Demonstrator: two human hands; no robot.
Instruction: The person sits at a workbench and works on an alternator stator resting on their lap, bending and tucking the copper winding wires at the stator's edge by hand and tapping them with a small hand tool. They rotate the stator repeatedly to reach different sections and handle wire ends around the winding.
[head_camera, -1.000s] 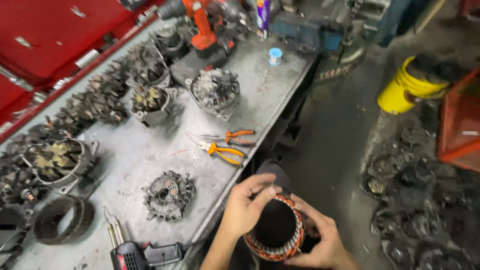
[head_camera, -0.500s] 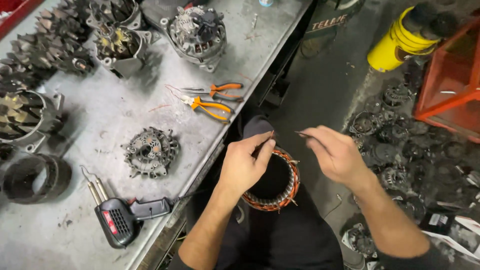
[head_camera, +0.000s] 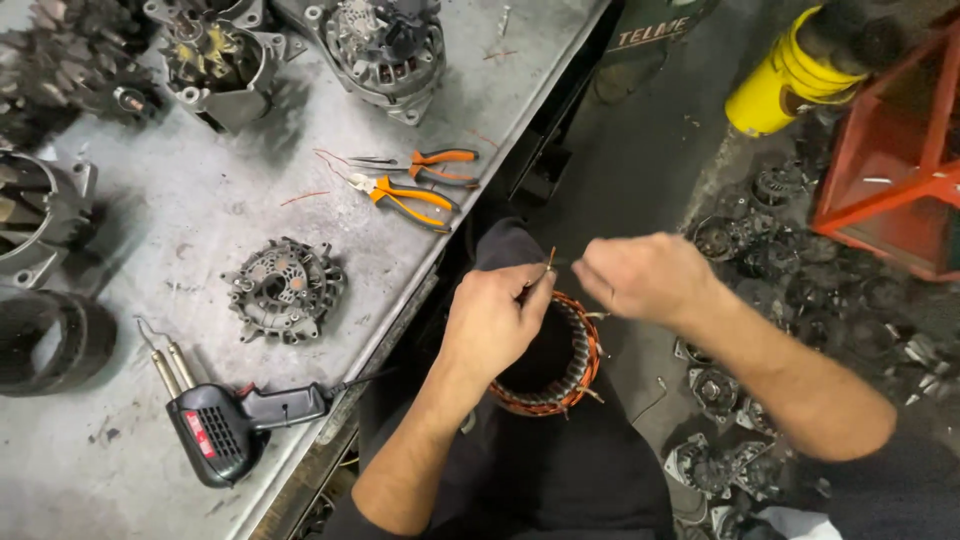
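- The left hand (head_camera: 490, 325) rests on the rim of the stator ring (head_camera: 560, 375), its thumb and forefinger pinched together on a thin copper lead wire (head_camera: 549, 260) that stands up from the winding.
- The right hand (head_camera: 645, 275) hovers just beside it, fingers curled closed toward the same wire; whether it actually grips the wire I cannot tell.
- The stator ring sits in the person's lap, off the edge of the tabletop (head_camera: 200, 210), held only by the left hand and the thighs.
- Risk, as I judge it: the ring is unsupported, so a hard tug on the wire could tip it off the lap onto the floor among the scattered parts (head_camera: 740, 250).
- The lead looks thin; bending it sharply could snap it at the winding.
- Close by on the tabletop lies a black soldering gun (head_camera: 225, 425), its tips pointing away from the edge.
- Beyond it sits a grey finned rectifier plate (head_camera: 285, 290).
- Farther off lie orange-handled pliers (head_camera: 410, 195), well out of easy reach.
- Farthest stand alternator housings (head_camera: 385, 45) and, on the floor, a yellow container (head_camera: 780, 80).
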